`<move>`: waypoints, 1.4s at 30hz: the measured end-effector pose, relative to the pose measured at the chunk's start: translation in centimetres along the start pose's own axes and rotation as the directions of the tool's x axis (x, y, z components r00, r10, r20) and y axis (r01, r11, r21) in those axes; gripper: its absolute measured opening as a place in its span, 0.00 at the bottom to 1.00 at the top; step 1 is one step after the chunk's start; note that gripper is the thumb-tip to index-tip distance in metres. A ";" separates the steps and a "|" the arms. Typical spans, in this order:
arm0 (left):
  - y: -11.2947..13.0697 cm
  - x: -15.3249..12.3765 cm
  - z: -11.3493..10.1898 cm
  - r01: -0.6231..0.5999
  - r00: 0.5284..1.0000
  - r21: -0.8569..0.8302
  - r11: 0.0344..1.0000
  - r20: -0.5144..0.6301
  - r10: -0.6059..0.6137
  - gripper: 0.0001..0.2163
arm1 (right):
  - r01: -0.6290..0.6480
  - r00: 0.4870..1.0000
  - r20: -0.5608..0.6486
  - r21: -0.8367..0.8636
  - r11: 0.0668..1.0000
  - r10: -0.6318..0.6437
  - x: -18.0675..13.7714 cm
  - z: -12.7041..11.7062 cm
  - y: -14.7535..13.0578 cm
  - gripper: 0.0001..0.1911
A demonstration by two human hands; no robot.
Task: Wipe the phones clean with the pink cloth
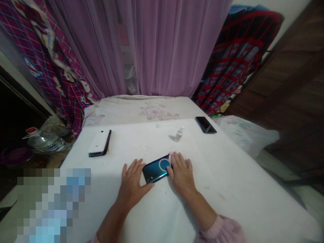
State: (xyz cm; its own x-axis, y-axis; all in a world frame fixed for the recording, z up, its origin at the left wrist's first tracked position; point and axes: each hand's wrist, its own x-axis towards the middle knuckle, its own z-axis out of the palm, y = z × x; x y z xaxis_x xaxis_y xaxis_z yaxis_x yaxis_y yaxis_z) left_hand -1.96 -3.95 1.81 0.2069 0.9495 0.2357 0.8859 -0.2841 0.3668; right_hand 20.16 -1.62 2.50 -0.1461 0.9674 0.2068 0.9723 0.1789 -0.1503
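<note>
A blue smartphone (154, 171) lies back side up on the white-covered table, slightly tilted to the view, with a pale ring on its back. My left hand (133, 182) braces its left end, thumb along the near edge and fingers at the far corner. Over the right end rests my right hand (182, 173), fingers together and pressing a small pink cloth (171, 157); most of the cloth is hidden beneath them. Beyond the phone stands a small white bottle (179, 134), upright and apart from both hands.
Stacked phones, a white one (100, 141) on top, lie at the left. Dark phones (205, 125) lie near the right edge. A floral cloth (154, 109) covers the far end, before purple curtains (167, 47). A large water bottle (48, 140) stands beyond the left edge.
</note>
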 end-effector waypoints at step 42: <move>-0.5 3.0 1.2 -0.100 0.995 0.026 0.995 0.024 0.099 0.29 | 0.130 0.991 -0.040 0.154 0.980 -0.125 1.1 0.7 -1.5 0.26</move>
State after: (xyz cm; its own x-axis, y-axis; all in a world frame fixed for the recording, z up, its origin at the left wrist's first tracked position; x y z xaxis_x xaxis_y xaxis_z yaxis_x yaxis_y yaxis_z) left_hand -1.30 -0.84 1.28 0.3036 0.9196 0.2491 0.8714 -0.3738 0.3176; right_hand 18.45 -0.71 2.28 -0.2592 0.9295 0.2623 0.9054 0.3284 -0.2691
